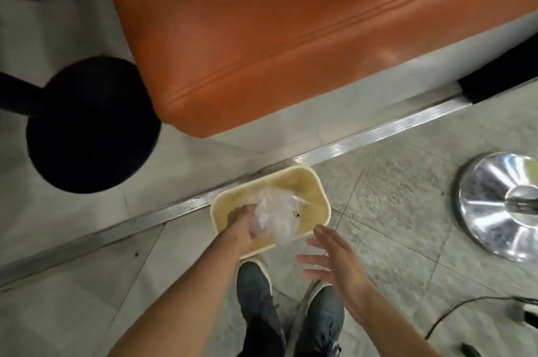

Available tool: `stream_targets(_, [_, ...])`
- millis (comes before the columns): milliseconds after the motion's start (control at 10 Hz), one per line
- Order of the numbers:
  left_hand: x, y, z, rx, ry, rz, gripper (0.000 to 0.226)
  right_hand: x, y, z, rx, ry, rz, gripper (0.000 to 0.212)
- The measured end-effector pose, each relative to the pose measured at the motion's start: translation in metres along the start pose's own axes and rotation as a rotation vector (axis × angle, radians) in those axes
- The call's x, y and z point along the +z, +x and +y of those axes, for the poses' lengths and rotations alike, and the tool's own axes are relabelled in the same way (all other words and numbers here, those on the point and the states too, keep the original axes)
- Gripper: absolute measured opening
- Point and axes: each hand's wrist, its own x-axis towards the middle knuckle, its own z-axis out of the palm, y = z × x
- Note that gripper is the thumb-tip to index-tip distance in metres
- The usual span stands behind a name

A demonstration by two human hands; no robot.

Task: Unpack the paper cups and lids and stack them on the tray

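Fingers of the left hand (243, 225) curled round a crumpled clear plastic wrapper (278, 211), forearm stretched forward and down over the near-left rim of a cream bin (304, 181) on the tiled floor (393, 211); right hand (334, 257), fingers straight and spread, beside the bin's near-right corner.

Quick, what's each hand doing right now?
Left hand: gripping crumpled clear plastic wrapping over the cream rectangular bin.
Right hand: open, holding nothing.
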Motion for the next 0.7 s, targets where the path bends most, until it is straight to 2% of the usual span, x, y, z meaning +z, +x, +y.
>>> stream_targets(100, [0.017,0.055,-0.011,-0.022,-0.045,0.018,0.036,-0.021,0.023,0.011,-0.02,-0.039,0.023,0.023])
stream_targets(200, [0.034,0.078,-0.014,-0.042,-0.025,-0.034,0.031,-0.045,0.033,0.026,-0.078,-0.065,0.081,0.019])
stream_targets(300, [0.04,0.092,-0.017,-0.059,-0.025,-0.061,0.046,-0.059,0.036,0.033,-0.137,-0.083,0.132,0.018])
stream_targets(400, [0.037,0.092,-0.023,-0.071,-0.076,-0.089,0.05,-0.057,0.038,0.036,-0.161,-0.12,0.138,0.016])
stream_targets(500, [0.028,0.066,-0.023,-0.027,-0.067,-0.05,0.052,-0.044,0.037,0.037,-0.216,-0.262,0.1,0.015])
stream_targets(600, [0.016,0.043,-0.027,0.076,0.031,-0.007,0.058,-0.027,0.031,0.026,-0.297,-0.422,0.067,0.014])
stream_targets(700, [0.007,0.004,-0.037,0.322,0.248,0.008,0.057,-0.013,0.018,0.011,-0.321,-0.51,0.075,0.014])
